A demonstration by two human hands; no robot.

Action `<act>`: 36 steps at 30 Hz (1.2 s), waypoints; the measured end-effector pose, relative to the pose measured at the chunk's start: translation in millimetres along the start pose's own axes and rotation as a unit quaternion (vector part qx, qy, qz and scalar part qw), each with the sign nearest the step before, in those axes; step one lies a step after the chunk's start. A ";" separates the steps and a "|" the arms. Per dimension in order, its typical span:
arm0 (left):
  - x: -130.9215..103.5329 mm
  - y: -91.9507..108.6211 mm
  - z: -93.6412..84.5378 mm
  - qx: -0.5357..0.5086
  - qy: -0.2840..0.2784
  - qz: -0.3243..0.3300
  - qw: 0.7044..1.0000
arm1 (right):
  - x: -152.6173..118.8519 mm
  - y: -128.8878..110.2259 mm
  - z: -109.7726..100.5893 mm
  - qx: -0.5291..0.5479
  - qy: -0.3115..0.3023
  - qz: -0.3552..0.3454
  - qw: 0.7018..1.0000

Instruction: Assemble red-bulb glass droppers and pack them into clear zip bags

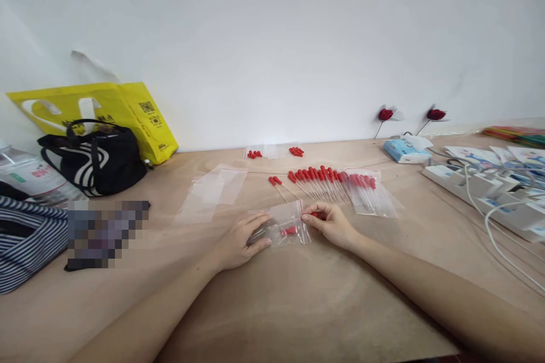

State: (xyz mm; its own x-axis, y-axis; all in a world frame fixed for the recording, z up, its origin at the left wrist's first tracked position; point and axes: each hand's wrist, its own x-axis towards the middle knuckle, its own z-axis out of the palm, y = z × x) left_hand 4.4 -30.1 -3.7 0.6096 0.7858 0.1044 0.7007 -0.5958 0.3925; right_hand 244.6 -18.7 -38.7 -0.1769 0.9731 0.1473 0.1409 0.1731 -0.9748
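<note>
A clear zip bag (279, 238) lies in front of me, its red-lined mouth facing right. One or more red dropper bulbs (289, 231) show inside it. My left hand (243, 240) grips the bag's left end between thumb and fingers. At the mouth, my right hand (330, 224) is closed round a dropper, whose red bulb (315, 214) peeks out between the fingers; its stem is hard to make out. Just beyond the bag lie two loose red-topped droppers (276, 181). A row of several more droppers (319, 178) spreads to their right.
Flat clear bags (217, 190) lie behind my left hand. A filled bag (374, 204) is at right; bagged red bulbs (297, 151) lie near the wall. Tissues (406, 150), a power strip (481, 198) with cables, a black bag (97, 159) and a yellow bag (157, 119) flank the workspace.
</note>
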 end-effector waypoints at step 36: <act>0.6 0.0 0.3 0.002 -0.004 -0.009 1.000 | 7.7 -7.2 5.4 -0.032 -0.077 0.027 0.996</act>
State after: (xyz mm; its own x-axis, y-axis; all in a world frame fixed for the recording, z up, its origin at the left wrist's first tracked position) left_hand 4.9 -29.6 -3.9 0.5999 0.7949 0.0910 0.7127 -0.5826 0.3907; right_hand 236.9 -13.2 -31.5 -0.3141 0.9474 0.0623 0.2158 0.1351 -0.9670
